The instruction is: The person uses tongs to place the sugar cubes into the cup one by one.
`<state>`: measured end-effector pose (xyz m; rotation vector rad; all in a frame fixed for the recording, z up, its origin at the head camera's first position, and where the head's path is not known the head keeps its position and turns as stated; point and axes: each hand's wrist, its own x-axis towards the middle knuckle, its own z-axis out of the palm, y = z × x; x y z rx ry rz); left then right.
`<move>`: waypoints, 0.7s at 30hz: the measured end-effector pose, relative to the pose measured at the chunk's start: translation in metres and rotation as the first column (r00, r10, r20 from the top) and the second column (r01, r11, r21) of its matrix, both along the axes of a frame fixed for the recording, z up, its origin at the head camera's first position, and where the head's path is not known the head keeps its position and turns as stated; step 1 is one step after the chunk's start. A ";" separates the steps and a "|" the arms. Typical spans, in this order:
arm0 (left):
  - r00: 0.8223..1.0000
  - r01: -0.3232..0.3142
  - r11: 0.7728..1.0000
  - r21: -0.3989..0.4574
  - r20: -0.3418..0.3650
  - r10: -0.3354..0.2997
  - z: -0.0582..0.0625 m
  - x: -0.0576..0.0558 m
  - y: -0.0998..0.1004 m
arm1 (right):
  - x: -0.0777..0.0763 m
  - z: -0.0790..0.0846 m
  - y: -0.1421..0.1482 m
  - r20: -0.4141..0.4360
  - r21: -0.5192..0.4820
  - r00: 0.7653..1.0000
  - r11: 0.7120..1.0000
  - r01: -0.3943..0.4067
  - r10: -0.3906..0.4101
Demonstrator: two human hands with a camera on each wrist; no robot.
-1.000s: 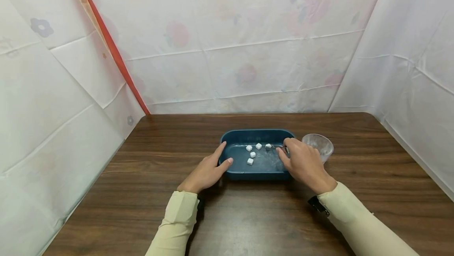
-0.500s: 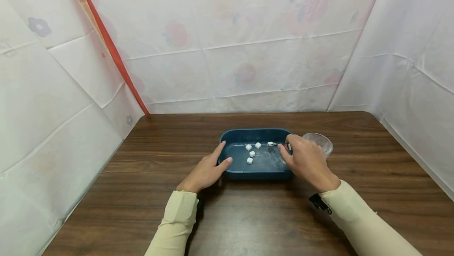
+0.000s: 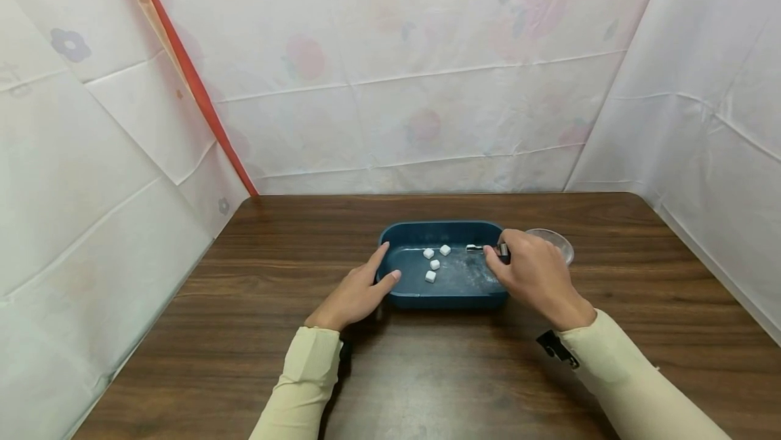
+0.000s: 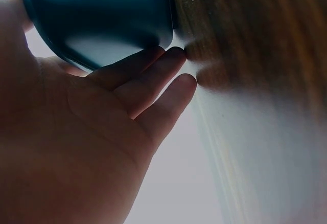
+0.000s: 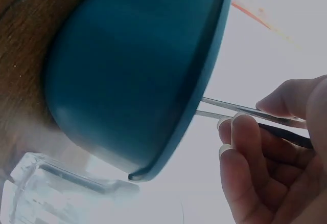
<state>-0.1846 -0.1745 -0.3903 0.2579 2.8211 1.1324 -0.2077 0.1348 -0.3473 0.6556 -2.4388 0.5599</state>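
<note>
Tweezers (image 3: 485, 249) are pinched between thumb and fingers of my right hand (image 3: 537, 274), over the right end of a dark blue tray (image 3: 442, 302). At their tips is a small white cube (image 3: 470, 247). In the right wrist view, the two arms of the tweezers (image 5: 255, 112) pass behind the tray's rim, which hides their tips. Four-sided white pieces like it, such as this cube (image 3: 430, 276), lie on the tray floor. My left hand (image 3: 354, 294) rests at the tray's left end, its fingers (image 4: 153, 75) extended along the outer wall.
A clear glass bowl (image 3: 564, 242) stands just right of the tray, partly behind my right hand. Brown wood-grain tabletop (image 3: 256, 304) surrounds them. White patterned sheets (image 3: 390, 87) hang behind the table and along both sides.
My right hand has moved a little to the right, drawing the tweezers and the cube at their tips toward the tray's right end. My left hand stays in place.
</note>
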 end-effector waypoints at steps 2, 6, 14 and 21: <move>1.000 0.001 1.000 0.000 -0.002 -0.001 0.000 0.000 0.000 | 0.001 0.001 0.001 -0.014 -0.003 1.000 1.000 -0.005 0.005; 1.000 0.001 1.000 -0.002 -0.001 -0.001 0.000 0.001 0.000 | 0.002 0.004 0.002 -0.046 -0.013 0.999 1.000 -0.019 0.018; 1.000 0.004 1.000 0.001 -0.005 -0.004 0.001 0.000 -0.001 | 0.005 0.010 0.004 -0.121 -0.023 0.993 1.000 -0.009 0.006; 1.000 0.006 1.000 -0.002 -0.006 -0.006 0.000 0.001 -0.001 | 0.008 0.015 0.005 -0.121 -0.039 0.993 0.999 -0.017 0.013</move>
